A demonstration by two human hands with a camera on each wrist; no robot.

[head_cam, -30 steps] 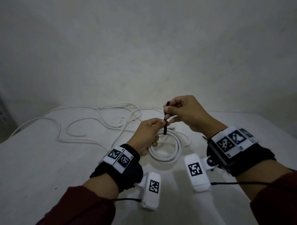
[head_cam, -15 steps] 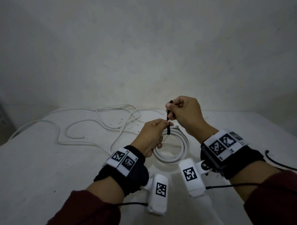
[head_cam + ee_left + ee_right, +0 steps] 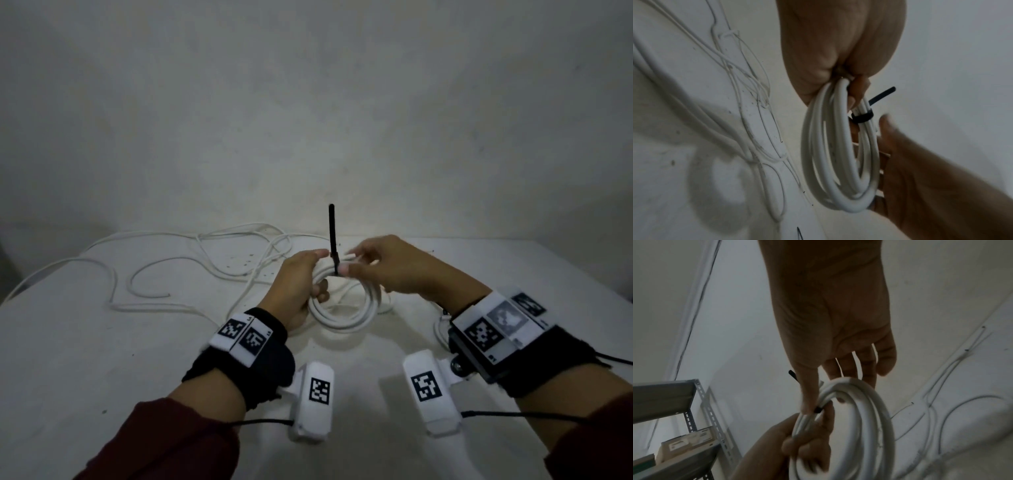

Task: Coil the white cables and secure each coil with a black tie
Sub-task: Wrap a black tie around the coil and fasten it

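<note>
Head view: tied coil (image 3: 346, 308) between both hands.

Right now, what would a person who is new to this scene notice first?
First, the black tie, cinched around the white coil at the table's middle, its free end standing straight up. The left hand grips the coil beside the tie, while the right hand touches it with loosely spread fingers. Behind, loose white cables sprawl uncoiled across the far left of the table.
</note>
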